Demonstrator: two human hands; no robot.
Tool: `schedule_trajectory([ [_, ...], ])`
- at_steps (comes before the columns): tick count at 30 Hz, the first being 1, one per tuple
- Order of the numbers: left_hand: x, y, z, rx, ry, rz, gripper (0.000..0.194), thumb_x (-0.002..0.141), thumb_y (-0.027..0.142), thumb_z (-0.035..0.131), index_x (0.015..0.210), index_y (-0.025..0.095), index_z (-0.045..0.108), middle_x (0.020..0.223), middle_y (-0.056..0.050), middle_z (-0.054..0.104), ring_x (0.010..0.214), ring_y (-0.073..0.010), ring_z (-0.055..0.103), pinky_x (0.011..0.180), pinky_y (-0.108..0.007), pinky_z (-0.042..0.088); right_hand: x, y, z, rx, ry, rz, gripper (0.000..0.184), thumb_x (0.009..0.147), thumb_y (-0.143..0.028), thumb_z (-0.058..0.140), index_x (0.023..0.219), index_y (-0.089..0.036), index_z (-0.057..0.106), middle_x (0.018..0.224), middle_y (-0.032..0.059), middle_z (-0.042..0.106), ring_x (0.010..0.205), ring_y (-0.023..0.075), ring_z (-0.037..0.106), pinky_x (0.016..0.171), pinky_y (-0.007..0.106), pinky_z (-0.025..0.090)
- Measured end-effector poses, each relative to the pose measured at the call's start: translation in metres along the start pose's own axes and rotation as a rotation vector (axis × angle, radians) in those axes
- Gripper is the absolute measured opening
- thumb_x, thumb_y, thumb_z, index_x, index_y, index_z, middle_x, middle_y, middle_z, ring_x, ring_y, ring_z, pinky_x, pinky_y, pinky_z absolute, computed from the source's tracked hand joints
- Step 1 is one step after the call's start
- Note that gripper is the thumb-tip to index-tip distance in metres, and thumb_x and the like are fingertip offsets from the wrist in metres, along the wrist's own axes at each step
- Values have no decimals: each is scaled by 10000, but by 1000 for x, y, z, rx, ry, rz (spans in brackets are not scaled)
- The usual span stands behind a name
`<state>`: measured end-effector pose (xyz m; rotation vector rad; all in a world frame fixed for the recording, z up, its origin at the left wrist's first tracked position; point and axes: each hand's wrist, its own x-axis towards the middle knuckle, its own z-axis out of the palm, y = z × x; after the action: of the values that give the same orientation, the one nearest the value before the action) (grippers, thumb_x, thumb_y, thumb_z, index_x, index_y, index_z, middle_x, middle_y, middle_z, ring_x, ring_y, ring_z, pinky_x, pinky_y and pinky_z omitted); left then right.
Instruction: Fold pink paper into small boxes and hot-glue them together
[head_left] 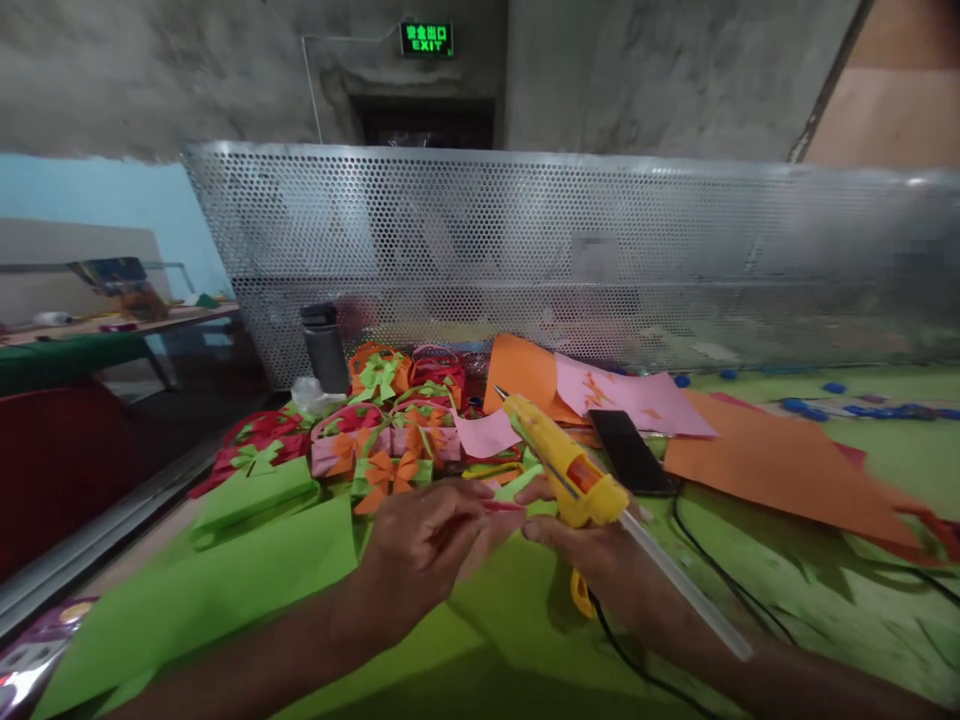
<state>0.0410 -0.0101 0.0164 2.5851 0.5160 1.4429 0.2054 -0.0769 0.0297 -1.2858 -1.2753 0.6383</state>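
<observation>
My right hand grips a yellow glue gun, its nozzle pointing up and to the left and a clear glue stick jutting out behind. My left hand pinches a thin red paper strip between thumb and fingers, close to the right hand's fingertips. Both hands hover over green paper sheets on the table.
Several folded paper baskets with bows are piled behind the hands. Orange paper and pink paper lie to the right, with a black phone and a black cable. A dark bottle stands before a perforated metal screen.
</observation>
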Motion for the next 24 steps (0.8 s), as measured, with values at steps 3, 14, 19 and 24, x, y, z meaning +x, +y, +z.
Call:
schedule_trajectory([
  [3, -1, 5, 3, -108, -3, -121, 93, 719, 74, 579, 712, 160, 613, 741, -31, 704, 634, -126, 661, 551, -183, 522, -2, -10, 2, 70, -85, 71, 56, 624, -262, 623, 638, -209, 632, 664, 4, 619, 633, 143, 569, 603, 254, 495],
  [14, -2, 3, 5, -441, -20, -429, 207, 699, 137, 614, 905, 150, 600, 750, -37, 687, 652, -144, 643, 520, -196, 514, 4, 6, 13, 63, -71, -33, 26, 675, -213, 601, 662, -203, 582, 754, -1, 609, 672, 122, 557, 585, 206, 468],
  [19, 2, 6, -1, -381, -123, -448, 148, 765, 216, 554, 689, 132, 649, 562, -8, 616, 482, -98, 515, 426, -176, 401, 5, 6, 18, -9, -12, -68, 34, 668, -211, 630, 688, -202, 604, 682, -13, 618, 624, 119, 562, 607, 217, 473],
  [24, 1, 5, -3, -427, -138, -517, 191, 761, 266, 550, 682, 114, 634, 547, -7, 562, 477, -82, 423, 427, -176, 328, 5, -2, 19, -41, 20, -87, 55, 643, -235, 626, 675, -192, 612, 704, 9, 642, 626, 137, 573, 595, 240, 486],
])
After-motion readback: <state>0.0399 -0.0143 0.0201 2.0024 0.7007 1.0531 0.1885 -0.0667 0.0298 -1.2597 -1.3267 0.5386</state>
